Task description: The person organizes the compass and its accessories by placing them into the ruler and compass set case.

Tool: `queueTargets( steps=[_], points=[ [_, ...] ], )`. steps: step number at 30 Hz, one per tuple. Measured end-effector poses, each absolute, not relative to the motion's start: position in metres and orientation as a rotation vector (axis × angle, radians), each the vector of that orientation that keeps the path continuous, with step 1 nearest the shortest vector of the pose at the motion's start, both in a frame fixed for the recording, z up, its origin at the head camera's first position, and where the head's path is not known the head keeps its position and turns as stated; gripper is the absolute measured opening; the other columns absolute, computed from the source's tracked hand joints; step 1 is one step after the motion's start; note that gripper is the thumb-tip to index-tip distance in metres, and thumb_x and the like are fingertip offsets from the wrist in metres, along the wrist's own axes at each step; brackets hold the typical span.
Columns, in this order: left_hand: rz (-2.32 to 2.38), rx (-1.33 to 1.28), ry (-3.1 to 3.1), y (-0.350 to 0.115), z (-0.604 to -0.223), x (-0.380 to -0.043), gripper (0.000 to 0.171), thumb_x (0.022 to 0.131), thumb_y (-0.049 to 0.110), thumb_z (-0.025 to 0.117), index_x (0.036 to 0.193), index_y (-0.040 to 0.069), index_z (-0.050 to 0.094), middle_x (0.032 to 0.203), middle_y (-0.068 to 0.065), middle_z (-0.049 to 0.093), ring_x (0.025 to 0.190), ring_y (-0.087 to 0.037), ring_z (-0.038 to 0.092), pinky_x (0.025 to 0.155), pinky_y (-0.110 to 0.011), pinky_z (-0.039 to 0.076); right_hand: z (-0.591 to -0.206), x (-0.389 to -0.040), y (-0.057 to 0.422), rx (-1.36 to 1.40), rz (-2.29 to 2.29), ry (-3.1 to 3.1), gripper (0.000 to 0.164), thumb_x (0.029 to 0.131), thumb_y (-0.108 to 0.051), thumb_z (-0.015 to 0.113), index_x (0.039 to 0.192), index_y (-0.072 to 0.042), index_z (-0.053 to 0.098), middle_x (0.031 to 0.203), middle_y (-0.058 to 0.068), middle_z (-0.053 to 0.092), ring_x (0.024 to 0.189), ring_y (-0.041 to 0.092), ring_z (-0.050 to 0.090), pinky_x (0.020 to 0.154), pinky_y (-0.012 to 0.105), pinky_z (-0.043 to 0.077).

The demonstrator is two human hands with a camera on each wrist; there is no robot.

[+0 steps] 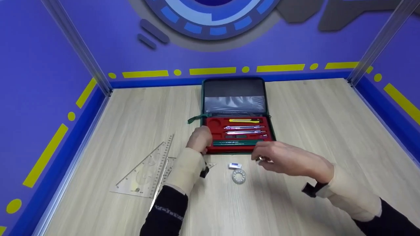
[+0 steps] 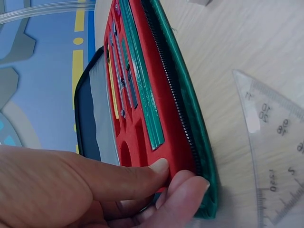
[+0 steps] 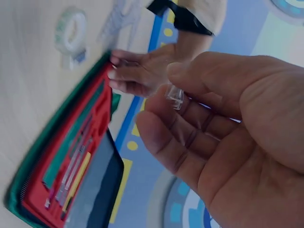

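An open green zip case lies on the table with its lid leaning back. Its red molded tray holds a yellow utility knife, two silver drawing instruments and dark green pencils. At the tray's near left corner, my left hand pinches the edge, thumb on top and fingers against the side. My right hand, beside the near right corner, holds a small shiny, clear-looking piece between thumb and fingertips; its exact kind I cannot tell.
A small white eraser and a roll of clear tape lie in front of the case. Transparent set squares rest on the left, partly under my left forearm. A blue wall stands behind the table.
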State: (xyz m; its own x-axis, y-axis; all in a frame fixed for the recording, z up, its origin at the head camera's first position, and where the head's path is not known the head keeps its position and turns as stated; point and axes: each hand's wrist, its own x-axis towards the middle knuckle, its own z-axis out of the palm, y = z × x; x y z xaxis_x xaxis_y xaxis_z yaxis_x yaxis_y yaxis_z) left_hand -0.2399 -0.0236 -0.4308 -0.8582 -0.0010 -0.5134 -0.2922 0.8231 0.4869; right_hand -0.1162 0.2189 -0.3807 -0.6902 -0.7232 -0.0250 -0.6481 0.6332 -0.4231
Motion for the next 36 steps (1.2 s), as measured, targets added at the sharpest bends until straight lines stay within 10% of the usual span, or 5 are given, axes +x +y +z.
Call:
queueTargets(
  steps=[36],
  points=[
    [0.614,-0.138,2.557,-0.022,-0.433,-0.244,0.017,0.088,-0.01,0.062,0.077,0.003,0.06,0.085,-0.013,0.059,0.05,-0.02,0.053,0.042,-0.026,0.044,-0.377,-0.224,0.201,-1.258,-0.7,2.87,0.018,0.093,0.007,0.071,0.107,-0.003,0.076,0.103,0.011,0.068,0.088,0.023,0.065,0.08,0.036,0.061]
  ],
)
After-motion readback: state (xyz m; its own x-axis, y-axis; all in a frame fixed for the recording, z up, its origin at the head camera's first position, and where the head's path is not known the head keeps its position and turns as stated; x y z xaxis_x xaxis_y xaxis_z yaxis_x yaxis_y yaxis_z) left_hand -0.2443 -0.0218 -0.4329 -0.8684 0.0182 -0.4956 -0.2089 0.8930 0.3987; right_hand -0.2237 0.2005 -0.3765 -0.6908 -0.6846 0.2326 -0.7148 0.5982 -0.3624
